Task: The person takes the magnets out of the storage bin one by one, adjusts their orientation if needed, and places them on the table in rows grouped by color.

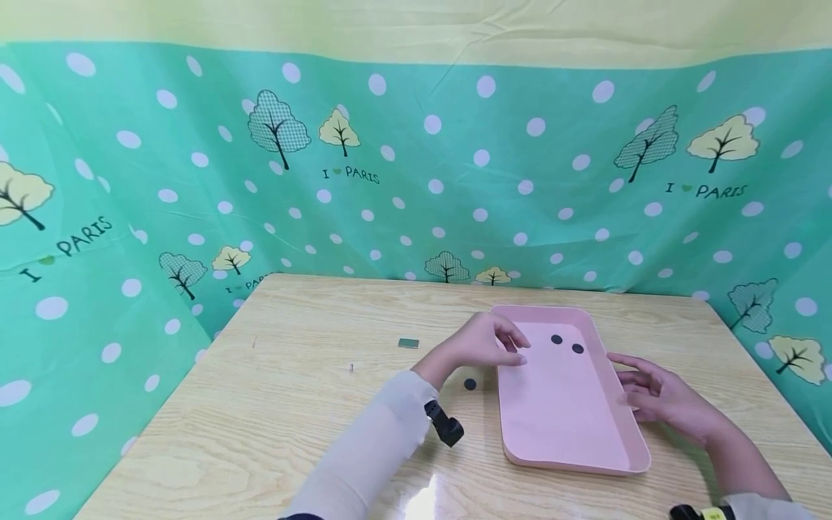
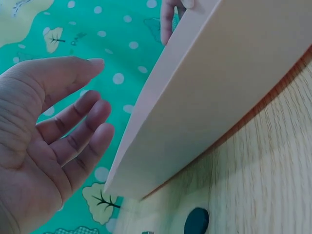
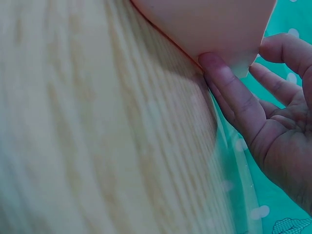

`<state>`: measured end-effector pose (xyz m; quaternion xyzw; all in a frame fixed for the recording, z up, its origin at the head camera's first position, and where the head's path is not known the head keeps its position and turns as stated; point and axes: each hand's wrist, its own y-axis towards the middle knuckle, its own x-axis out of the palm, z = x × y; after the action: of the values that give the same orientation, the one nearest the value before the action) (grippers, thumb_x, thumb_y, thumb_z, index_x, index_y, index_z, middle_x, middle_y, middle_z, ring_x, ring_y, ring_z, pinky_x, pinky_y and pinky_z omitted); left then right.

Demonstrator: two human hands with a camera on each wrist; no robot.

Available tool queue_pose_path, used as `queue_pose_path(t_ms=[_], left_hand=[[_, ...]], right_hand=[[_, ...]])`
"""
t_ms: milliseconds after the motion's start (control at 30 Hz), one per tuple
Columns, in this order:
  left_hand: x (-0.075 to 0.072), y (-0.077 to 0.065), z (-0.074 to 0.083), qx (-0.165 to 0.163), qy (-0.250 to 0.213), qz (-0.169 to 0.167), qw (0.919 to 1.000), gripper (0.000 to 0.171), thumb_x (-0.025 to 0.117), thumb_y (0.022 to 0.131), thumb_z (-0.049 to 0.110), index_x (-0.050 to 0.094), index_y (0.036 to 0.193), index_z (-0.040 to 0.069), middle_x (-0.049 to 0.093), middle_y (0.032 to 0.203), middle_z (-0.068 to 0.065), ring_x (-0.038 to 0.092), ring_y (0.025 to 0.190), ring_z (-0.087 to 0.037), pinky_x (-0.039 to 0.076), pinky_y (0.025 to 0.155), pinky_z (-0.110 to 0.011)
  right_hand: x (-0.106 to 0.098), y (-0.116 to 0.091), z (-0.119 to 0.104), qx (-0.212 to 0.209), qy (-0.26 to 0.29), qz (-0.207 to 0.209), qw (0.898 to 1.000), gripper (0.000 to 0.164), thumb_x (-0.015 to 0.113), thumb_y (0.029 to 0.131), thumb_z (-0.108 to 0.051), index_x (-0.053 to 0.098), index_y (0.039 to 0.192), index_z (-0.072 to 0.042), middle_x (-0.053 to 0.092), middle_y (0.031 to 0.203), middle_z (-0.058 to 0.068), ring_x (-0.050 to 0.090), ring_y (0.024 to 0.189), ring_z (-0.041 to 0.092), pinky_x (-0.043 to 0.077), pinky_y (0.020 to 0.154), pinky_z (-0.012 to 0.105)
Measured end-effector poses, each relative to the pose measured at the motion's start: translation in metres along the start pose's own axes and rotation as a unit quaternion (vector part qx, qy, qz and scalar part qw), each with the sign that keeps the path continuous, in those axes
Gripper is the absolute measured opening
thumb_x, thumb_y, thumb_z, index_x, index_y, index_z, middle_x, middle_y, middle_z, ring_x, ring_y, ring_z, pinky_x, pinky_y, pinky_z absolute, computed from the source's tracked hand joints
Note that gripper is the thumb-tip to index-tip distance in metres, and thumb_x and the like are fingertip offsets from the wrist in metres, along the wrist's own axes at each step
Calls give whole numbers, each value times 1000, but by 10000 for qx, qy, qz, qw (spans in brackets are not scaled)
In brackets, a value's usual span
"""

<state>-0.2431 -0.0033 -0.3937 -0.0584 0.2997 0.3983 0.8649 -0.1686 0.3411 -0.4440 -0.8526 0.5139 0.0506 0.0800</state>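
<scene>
A pink rectangular tray [image 1: 552, 419] lies on the wooden table, two small black discs [image 1: 556, 339] on its floor toward the far end. My left hand [image 1: 484, 341] hovers over the tray's left rim, fingers loosely bent and thumb apart. Nothing is between them, as the left wrist view also shows. At the tray's right side, my right hand [image 1: 666, 396] touches the outer wall with its fingertips. In the right wrist view its thumb [image 3: 222, 73] presses low on the pink wall, while the other fingers reach along the side.
Left of the tray, another black disc [image 1: 470, 384] lies on the table [image 1: 260, 426]. Farther back is a small dark green rectangular piece [image 1: 408, 343], with a tiny pinkish bit [image 1: 352, 368] to its left. A green dotted curtain [image 1: 390, 180] hangs behind and beside the table.
</scene>
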Motion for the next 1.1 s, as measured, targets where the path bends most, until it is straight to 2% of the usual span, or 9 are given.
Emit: queue_pose_path(t_ms=[233, 600, 900, 1100], left_hand=[[4, 12, 5, 61, 151, 25, 9999, 17, 80, 80, 11, 76, 96, 6, 72, 94, -2, 63, 78, 1, 50, 74, -16], [18, 33, 8, 87, 179, 42, 9998, 17, 81, 79, 8, 76, 95, 4, 73, 90, 1, 64, 75, 0, 51, 71, -13], [32, 46, 4, -105, -37, 136, 9998, 18, 80, 80, 7, 75, 96, 3, 73, 93, -1, 62, 75, 1, 51, 70, -13], [36, 57, 3, -270, -50, 159, 9995, 19, 80, 80, 7, 75, 98, 2, 73, 95, -7, 62, 73, 2, 51, 67, -13]], right_hand=[[1, 1, -2, 111, -68, 97, 9999, 59, 55, 98, -5, 30, 151, -10, 59, 122, 1, 64, 105, 15, 57, 79, 44], [-1, 0, 1, -40, 27, -42, 10000, 57, 52, 99, -3, 35, 150, -21, 57, 126, 5, 64, 106, 15, 57, 79, 43], [1, 0, 3, 6, 54, -90, 9999, 58, 52, 99, -3, 28, 152, -9, 60, 123, -3, 64, 107, 16, 56, 81, 44], [1, 0, 1, 88, 17, -52, 9999, 59, 53, 99, -5, 27, 152, -9, 59, 124, -2, 63, 107, 15, 56, 82, 44]])
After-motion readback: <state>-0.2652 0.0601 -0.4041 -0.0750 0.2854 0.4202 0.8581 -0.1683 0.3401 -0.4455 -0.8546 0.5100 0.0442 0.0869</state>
